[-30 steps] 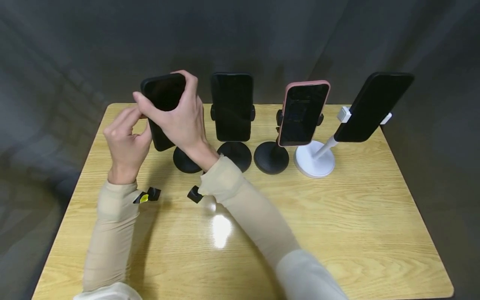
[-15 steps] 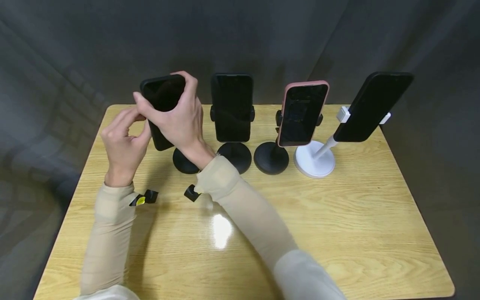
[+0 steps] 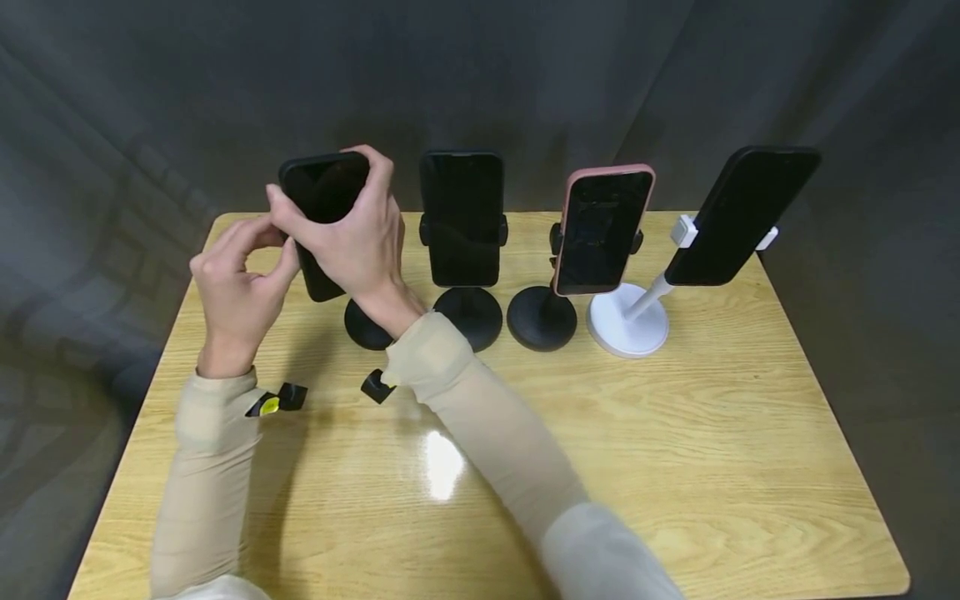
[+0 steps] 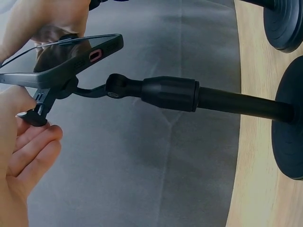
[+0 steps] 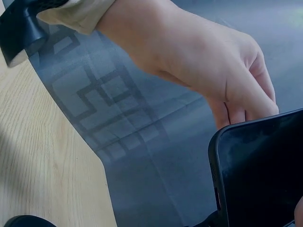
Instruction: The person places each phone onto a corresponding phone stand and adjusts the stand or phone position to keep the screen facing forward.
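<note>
A black-cased smartphone (image 3: 324,196) sits tilted at the head of the leftmost black phone stand (image 4: 170,92). My right hand (image 3: 358,246) reaches across and grips this phone, thumb on its left edge and fingers around the far right edge. Beside the phone's left edge, my left hand (image 3: 238,287) pinches the stand's clamp arm (image 4: 41,106) between thumb and fingers, as the left wrist view shows. The right wrist view has the left hand (image 5: 203,61) behind the upper edge of the phone (image 5: 265,165). In the head view the clamp is hidden behind the phone and hands.
To the right stand a black phone (image 3: 462,221) on a black stand, a pink-cased phone (image 3: 606,229) on another, and a black phone (image 3: 738,217) on a white stand (image 3: 626,323). All are on a wooden table (image 3: 675,467) before a dark curtain (image 3: 525,75).
My left hand and forearm have shifted slightly left and toward me, the fingers staying by the phone's edge. My right hand keeps its grip on the phone almost unmoved.
</note>
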Demonstrator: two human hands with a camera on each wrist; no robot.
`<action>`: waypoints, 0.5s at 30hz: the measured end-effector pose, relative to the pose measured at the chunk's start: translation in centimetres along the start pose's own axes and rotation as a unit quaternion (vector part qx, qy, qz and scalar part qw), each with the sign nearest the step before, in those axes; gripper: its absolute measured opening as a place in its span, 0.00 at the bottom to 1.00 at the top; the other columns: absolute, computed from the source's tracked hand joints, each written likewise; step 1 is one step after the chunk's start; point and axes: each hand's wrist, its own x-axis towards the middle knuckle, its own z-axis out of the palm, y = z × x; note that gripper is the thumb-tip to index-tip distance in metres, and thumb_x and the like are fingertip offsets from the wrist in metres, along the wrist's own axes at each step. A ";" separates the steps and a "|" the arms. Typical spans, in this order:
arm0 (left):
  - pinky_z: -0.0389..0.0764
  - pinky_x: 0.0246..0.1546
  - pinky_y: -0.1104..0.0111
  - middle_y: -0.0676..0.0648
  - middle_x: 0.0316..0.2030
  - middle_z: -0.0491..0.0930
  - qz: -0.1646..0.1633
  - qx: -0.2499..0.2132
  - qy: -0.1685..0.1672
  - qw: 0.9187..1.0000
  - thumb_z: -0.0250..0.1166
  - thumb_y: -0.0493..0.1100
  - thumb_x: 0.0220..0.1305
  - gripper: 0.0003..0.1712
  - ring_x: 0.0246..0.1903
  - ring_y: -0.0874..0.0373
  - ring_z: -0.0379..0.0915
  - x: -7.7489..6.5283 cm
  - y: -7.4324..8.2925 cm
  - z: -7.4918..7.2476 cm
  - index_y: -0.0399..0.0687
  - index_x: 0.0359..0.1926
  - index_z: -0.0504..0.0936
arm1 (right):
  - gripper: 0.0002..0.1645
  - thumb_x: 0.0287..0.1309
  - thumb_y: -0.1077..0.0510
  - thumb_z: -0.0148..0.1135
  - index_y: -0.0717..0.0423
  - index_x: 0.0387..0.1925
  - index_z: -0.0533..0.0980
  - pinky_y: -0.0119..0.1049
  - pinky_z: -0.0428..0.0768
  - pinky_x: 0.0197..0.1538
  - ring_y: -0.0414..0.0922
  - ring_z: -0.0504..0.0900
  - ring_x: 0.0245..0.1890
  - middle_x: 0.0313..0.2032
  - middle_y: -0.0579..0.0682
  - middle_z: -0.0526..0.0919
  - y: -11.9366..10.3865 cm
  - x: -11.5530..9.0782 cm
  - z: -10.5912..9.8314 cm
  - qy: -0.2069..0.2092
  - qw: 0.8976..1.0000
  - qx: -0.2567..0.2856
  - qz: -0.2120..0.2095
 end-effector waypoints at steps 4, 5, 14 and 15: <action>0.73 0.48 0.84 0.35 0.34 0.88 -0.005 -0.002 -0.008 1.000 0.68 0.32 0.62 0.10 0.33 0.42 0.84 0.0 -0.1 -0.2 0.33 0.44 0.89 | 0.46 0.49 0.42 0.76 0.53 0.62 0.61 0.22 0.77 0.35 0.33 0.79 0.36 0.42 0.46 0.81 0.1 0.0 0.1 0.004 1.000 -0.013 -0.003; 0.74 0.48 0.84 0.35 0.34 0.88 -0.007 -0.004 -0.008 1.000 0.69 0.32 0.61 0.10 0.33 0.46 0.84 0.0 -0.1 -0.2 0.34 0.44 0.89 | 0.46 0.49 0.42 0.76 0.53 0.62 0.61 0.22 0.77 0.35 0.33 0.79 0.36 0.42 0.46 0.81 0.1 0.0 0.2 0.005 1.000 -0.016 -0.004; 0.73 0.48 0.84 0.34 0.32 0.87 -0.003 -0.006 -0.011 1.000 0.70 0.32 0.60 0.11 0.32 0.41 0.82 -0.1 -0.1 -0.2 0.34 0.44 0.89 | 0.49 0.47 0.38 0.77 0.54 0.63 0.63 0.21 0.76 0.39 0.35 0.76 0.44 0.50 0.47 0.77 0.4 0.0 0.6 0.024 0.996 -0.088 -0.020; 0.73 0.48 0.84 0.34 0.32 0.87 -0.003 -0.006 -0.010 1.000 0.70 0.32 0.60 0.11 0.32 0.39 0.82 -0.1 -0.1 -0.2 0.33 0.44 0.89 | 0.49 0.47 0.37 0.76 0.53 0.63 0.63 0.21 0.76 0.39 0.36 0.77 0.44 0.50 0.47 0.77 0.4 0.1 0.6 0.024 0.995 -0.096 -0.024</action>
